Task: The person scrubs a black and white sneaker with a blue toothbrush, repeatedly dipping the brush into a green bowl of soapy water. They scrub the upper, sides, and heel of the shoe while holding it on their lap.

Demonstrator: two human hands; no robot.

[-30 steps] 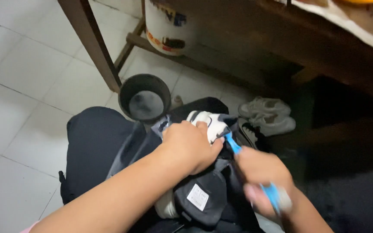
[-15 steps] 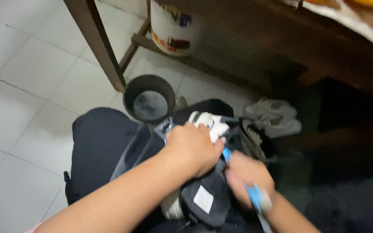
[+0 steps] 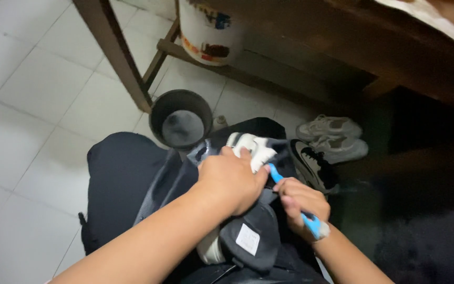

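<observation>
Left hand (image 3: 230, 179) grip clenched on black-white shoe (image 3: 248, 210); right hand (image 3: 301, 206) grasps blue brush (image 3: 295, 202); dark bucket (image 3: 180, 122) holds grey water.

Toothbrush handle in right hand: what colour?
Blue, clearest in the head view: the toothbrush runs through the right hand.

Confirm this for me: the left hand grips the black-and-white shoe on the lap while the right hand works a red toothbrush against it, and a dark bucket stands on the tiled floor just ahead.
Not quite: the toothbrush is blue, not red, as the head view shows. The rest holds: the left hand grips the black-and-white shoe on the lap, the right hand works the brush against it, and the dark bucket stands on the tiled floor ahead.
</observation>
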